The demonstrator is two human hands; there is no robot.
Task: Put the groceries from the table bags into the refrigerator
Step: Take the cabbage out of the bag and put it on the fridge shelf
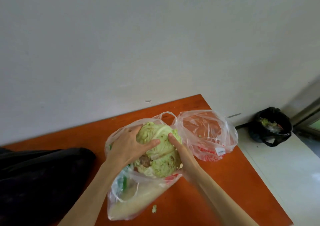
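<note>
1. While held over the orange table (225,182), sat between both hands: cabbage (161,149), above the mouth of the near plastic bag (131,196).
2. Left of the cabbage: black bag (43,179) on the table.
3. Gripped the cabbage's left side: left hand (129,144), fingers spread, thumb across the leaves.
4. Clasped its right side: right hand (180,149), thumb on top; other fingers hidden.
5. Right of the cabbage: open second bag (207,134); further right, on the floor, black bin bag (270,127).
</note>
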